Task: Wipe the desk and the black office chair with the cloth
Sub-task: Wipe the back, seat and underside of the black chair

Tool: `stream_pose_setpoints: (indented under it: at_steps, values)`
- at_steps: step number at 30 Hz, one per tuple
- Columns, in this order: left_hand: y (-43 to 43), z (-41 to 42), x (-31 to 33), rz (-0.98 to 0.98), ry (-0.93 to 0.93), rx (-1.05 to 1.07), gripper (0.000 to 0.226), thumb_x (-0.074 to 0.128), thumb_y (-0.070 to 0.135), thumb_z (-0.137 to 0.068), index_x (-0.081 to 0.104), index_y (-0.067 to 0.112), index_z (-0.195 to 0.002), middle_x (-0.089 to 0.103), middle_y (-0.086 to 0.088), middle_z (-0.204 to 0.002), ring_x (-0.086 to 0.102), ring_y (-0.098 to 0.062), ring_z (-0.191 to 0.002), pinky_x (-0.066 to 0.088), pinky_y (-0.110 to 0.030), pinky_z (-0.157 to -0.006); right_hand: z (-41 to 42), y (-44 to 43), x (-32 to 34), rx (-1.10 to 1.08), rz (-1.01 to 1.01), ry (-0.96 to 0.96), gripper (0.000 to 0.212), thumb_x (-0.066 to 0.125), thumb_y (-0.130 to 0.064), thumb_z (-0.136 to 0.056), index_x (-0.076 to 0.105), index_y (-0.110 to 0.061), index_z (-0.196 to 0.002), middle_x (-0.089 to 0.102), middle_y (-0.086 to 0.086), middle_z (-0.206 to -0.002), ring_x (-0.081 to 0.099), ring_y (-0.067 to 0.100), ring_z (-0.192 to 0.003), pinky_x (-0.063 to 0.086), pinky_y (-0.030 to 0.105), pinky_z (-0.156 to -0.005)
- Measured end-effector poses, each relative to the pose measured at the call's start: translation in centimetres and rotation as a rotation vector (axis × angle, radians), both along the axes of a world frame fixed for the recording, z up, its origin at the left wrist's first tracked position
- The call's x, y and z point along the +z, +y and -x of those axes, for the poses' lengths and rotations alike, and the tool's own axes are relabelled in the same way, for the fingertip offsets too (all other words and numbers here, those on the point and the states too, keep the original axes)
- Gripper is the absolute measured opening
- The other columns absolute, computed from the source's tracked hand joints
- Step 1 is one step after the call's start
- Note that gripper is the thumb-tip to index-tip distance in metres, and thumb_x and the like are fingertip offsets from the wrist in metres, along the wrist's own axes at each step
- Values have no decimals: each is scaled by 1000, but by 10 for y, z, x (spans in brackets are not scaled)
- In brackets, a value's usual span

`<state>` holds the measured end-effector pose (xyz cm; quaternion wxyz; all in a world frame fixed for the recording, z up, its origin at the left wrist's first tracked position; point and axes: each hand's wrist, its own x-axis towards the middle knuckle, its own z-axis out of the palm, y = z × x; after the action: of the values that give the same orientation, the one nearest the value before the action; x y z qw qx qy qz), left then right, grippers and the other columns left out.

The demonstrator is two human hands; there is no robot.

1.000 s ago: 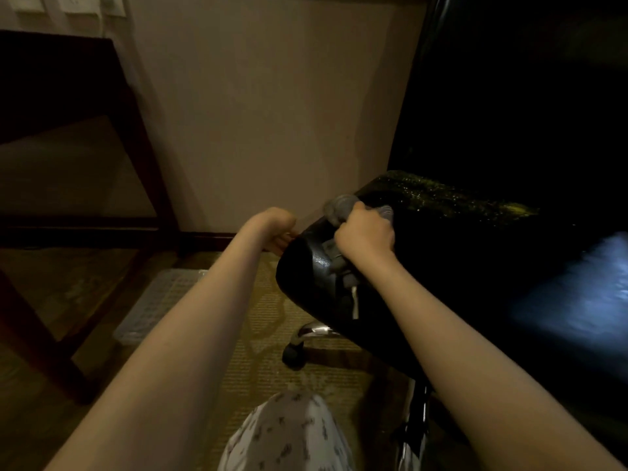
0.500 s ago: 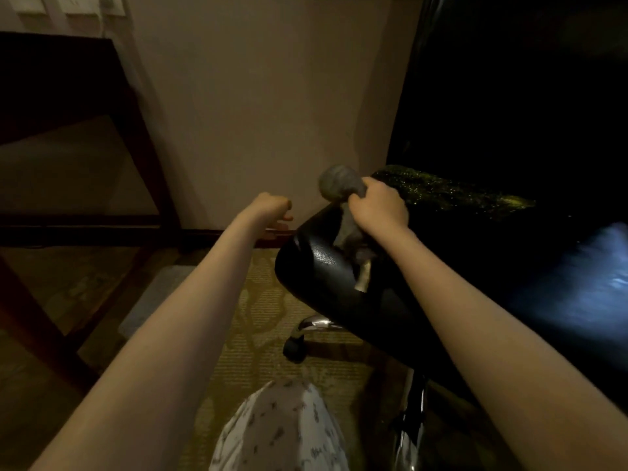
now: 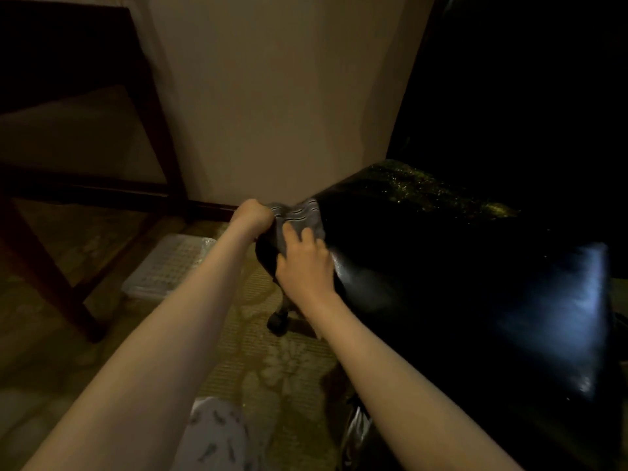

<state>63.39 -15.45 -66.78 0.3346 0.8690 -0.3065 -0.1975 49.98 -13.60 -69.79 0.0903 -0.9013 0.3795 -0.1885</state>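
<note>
Grips edge of cloth (image 3: 300, 214) in curled fingers of left hand (image 3: 253, 215); presses it with flat fingers of right hand (image 3: 304, 263) onto seat corner of black office chair (image 3: 458, 266). Suggests chair wiping underway at 1 corner; gives no sign whether desk (image 3: 61, 45) is wiped.

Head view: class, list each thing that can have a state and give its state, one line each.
black office chair: upright, glossy, speckled near the backrest.
cloth: spread over the chair's front corner, under both hands.
left hand: fist gripping the cloth's edge.
right hand: fingers straight, pressing the cloth on the chair.
desk: standing on its legs, untouched.
</note>
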Motion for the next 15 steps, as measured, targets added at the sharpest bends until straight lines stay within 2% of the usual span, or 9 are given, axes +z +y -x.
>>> stream_pose_setpoints:
  at_steps: [2,4,7,9,10,12,14,15]
  values:
    - [10,3,-6,-32,-52,28,31,45,11,-95,58,-3,-119,60,-20,-120,58,-35,-109,50,-40,-91,1,12,-10,101,-92,14,55,46,-16,-93,30,-16,-145,42,13,-132,47,34,-117,41,39,-94]
    - [23,9,-7,-89,-68,60,28,48,12,-94,63,0,-115,62,-16,-118,59,-30,-106,48,-37,-87,4,22,-14,161,-261,-35,48,47,-13,-91,41,-19,-139,49,13,-127,52,36,-113,44,38,-91]
    - [29,17,5,-78,-85,112,28,48,13,-93,64,1,-113,62,-14,-116,58,-29,-104,46,-36,-81,14,21,2,195,-419,-279,25,51,-16,-89,59,-15,-112,61,12,-107,59,33,-97,47,35,-80]
    - [23,23,24,40,-77,167,31,44,15,-94,58,1,-117,58,-16,-118,56,-32,-107,44,-35,-79,21,4,24,221,-432,-431,20,52,-17,-88,62,-14,-104,64,10,-96,61,27,-89,49,34,-76]
    - [17,27,34,109,-71,183,31,41,16,-94,56,1,-118,57,-16,-118,55,-33,-108,43,-35,-77,25,-8,35,207,-401,-465,23,51,-19,-88,63,-16,-108,64,9,-98,61,26,-90,50,36,-78]
    - [1,40,49,232,-59,147,29,42,16,-93,52,6,-118,56,-13,-117,56,-31,-105,44,-34,-78,37,-36,52,119,-263,-438,37,50,-25,-89,57,-22,-125,61,8,-115,59,28,-103,49,36,-85]
    - [-13,56,53,240,-45,56,33,46,16,-91,47,8,-122,53,-11,-121,54,-28,-106,46,-33,-83,53,-63,52,-37,-104,-279,46,46,-29,-94,42,-23,-139,49,7,-134,51,27,-117,44,35,-90]
    - [-18,61,49,173,-56,25,39,47,18,-91,43,7,-128,49,-13,-127,51,-30,-112,45,-35,-90,61,-74,48,-122,-56,-157,48,45,-29,-95,37,-22,-142,43,8,-139,47,29,-121,44,36,-90]
